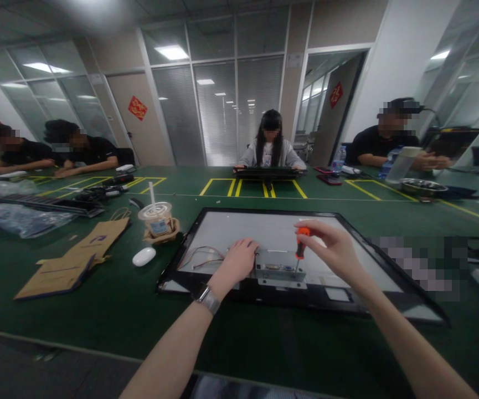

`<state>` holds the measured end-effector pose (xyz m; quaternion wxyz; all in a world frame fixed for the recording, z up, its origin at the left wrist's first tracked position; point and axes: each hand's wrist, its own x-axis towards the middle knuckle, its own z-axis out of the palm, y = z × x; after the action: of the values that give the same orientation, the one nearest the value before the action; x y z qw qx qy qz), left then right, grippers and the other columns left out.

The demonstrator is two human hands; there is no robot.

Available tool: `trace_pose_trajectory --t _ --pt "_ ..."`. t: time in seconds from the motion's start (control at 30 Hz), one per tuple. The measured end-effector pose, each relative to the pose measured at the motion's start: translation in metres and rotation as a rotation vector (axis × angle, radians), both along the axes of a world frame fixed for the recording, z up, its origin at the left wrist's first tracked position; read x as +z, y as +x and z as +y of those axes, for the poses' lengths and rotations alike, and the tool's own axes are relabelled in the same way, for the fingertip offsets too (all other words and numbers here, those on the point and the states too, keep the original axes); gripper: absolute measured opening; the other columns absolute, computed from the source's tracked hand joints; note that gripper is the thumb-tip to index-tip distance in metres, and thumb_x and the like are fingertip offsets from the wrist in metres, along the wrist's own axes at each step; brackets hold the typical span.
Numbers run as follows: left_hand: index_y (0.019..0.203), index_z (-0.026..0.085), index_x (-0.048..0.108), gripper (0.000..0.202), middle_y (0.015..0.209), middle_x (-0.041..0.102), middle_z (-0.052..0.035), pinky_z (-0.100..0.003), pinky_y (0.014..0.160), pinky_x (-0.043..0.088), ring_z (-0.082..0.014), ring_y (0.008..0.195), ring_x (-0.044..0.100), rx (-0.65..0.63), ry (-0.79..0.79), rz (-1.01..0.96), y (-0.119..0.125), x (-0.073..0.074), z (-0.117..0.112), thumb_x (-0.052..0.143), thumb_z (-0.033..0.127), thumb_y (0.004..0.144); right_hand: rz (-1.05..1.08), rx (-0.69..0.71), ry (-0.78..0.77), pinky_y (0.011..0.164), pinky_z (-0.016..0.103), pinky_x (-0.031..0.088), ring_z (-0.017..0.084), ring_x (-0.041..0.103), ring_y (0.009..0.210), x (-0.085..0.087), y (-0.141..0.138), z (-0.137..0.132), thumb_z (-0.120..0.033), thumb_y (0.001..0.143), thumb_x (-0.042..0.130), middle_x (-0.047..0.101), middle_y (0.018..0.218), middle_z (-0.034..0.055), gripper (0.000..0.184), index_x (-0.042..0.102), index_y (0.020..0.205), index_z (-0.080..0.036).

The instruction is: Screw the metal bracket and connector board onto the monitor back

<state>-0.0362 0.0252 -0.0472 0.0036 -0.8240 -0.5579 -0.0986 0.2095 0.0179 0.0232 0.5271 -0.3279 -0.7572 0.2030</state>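
A black-framed monitor panel (206,221) lies face down on the green table, its grey metal back up. A small metal box with connectors (278,269) sits at its near edge, and coloured wires (200,257) run to the left of it. My left hand (239,260) rests with curled fingers on the panel, touching the box's left end. My right hand (330,244) pinches a screwdriver with an orange handle (302,244), held upright with its tip down on the metal box.
A white mouse (144,256), an iced drink cup with a straw (157,217) and a brown paper bag (71,257) lie to the left. Several people sit around the table's far and side edges. Tools, bottles and a metal bowl (424,187) lie near them.
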Motion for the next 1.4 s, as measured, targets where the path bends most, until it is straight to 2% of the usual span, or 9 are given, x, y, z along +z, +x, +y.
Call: trace_pose_trajectory --t 0.13,0.27,0.47,0.6,0.77,1.0,1.17,1.3,1.4 --pt "0.13 0.017 0.059 0.038 0.136 0.06 -0.0112 -0.039 0.106 0.045 -0.0247 0.121 0.058 -0.002 -0.005 -0.011 0.0003 0.0005 -0.0008 0.037 0.013 0.099 -0.059 -0.029 0.101 0.079 0.042 0.056 0.026 0.07 0.086 0.0028 -0.0012 -0.001 -0.035 0.088 0.07 0.075 0.091 0.007 0.014 0.078 0.095 -0.026" --pt "0.13 0.017 0.059 0.039 0.136 0.059 -0.0118 -0.039 0.107 0.044 -0.024 0.122 0.057 -0.004 0.0 -0.008 0.0006 0.0022 -0.0023 0.036 0.011 0.099 -0.006 0.013 0.031 0.087 0.044 0.056 0.028 0.071 0.098 0.0043 0.0001 -0.0033 -0.038 0.097 0.056 0.077 0.103 0.008 0.027 0.079 0.099 -0.027" --pt "0.132 0.015 0.058 0.039 0.137 0.059 -0.0122 -0.038 0.107 0.044 -0.0244 0.122 0.057 -0.012 -0.008 -0.002 -0.0002 0.0016 -0.0009 0.037 0.012 0.099 0.041 0.031 0.0 0.075 0.041 0.057 0.024 0.067 0.082 0.0017 0.0001 0.0005 -0.041 0.088 0.069 0.072 0.086 0.0069 0.019 0.078 0.094 -0.025" --pt "0.132 0.016 0.058 0.039 0.136 0.059 -0.0112 -0.037 0.107 0.043 -0.0237 0.121 0.057 -0.007 -0.008 0.004 0.0001 0.0007 0.0003 0.038 0.011 0.098 0.034 0.041 0.021 0.076 0.04 0.055 0.023 0.064 0.083 0.0004 -0.0024 0.0013 -0.044 0.086 0.072 0.066 0.086 0.0055 0.019 0.076 0.088 -0.025" --pt "0.129 0.017 0.06 0.039 0.134 0.06 -0.0114 -0.037 0.107 0.044 -0.024 0.121 0.057 -0.01 0.0 -0.001 -0.0002 0.0002 -0.0002 0.037 0.011 0.098 0.014 0.104 -0.026 0.079 0.04 0.055 0.026 0.066 0.096 0.0035 -0.0023 -0.0026 -0.045 0.097 0.056 0.07 0.103 0.0096 0.029 0.077 0.092 -0.024" --pt "0.127 0.017 0.06 0.038 0.135 0.059 -0.0119 -0.038 0.106 0.044 -0.0238 0.121 0.057 -0.002 -0.009 -0.006 0.0006 0.0027 -0.002 0.036 0.012 0.099 0.109 0.136 -0.207 0.071 0.039 0.058 0.023 0.07 0.078 -0.0012 -0.003 -0.0026 -0.043 0.089 0.068 0.073 0.084 0.0052 0.033 0.069 0.116 -0.023" --pt "0.13 0.017 0.058 0.038 0.137 0.058 -0.012 -0.038 0.107 0.043 -0.0238 0.123 0.056 -0.007 -0.002 0.004 0.0004 0.0008 -0.0006 0.036 0.012 0.099 0.147 0.214 -0.198 0.072 0.036 0.057 0.023 0.069 0.086 -0.0018 -0.0041 -0.0014 -0.044 0.097 0.059 0.073 0.094 0.0076 0.023 0.07 0.098 -0.024" --pt "0.131 0.016 0.058 0.039 0.136 0.059 -0.0116 -0.038 0.107 0.043 -0.024 0.122 0.056 -0.01 0.0 -0.002 -0.0005 -0.0023 0.0011 0.036 0.012 0.099 0.137 0.213 -0.146 0.071 0.034 0.055 0.022 0.066 0.087 0.0 -0.0013 0.0001 -0.046 0.09 0.068 0.068 0.092 0.0062 0.023 0.073 0.085 -0.024" --pt "0.131 0.016 0.058 0.039 0.135 0.059 -0.0118 -0.038 0.107 0.044 -0.024 0.121 0.057 -0.007 0.002 -0.001 -0.0007 -0.0023 0.0011 0.036 0.011 0.099 0.121 0.215 -0.195 0.069 0.034 0.055 0.021 0.065 0.081 0.0001 0.0003 0.0006 -0.046 0.091 0.067 0.069 0.089 0.0055 0.023 0.075 0.091 -0.025"
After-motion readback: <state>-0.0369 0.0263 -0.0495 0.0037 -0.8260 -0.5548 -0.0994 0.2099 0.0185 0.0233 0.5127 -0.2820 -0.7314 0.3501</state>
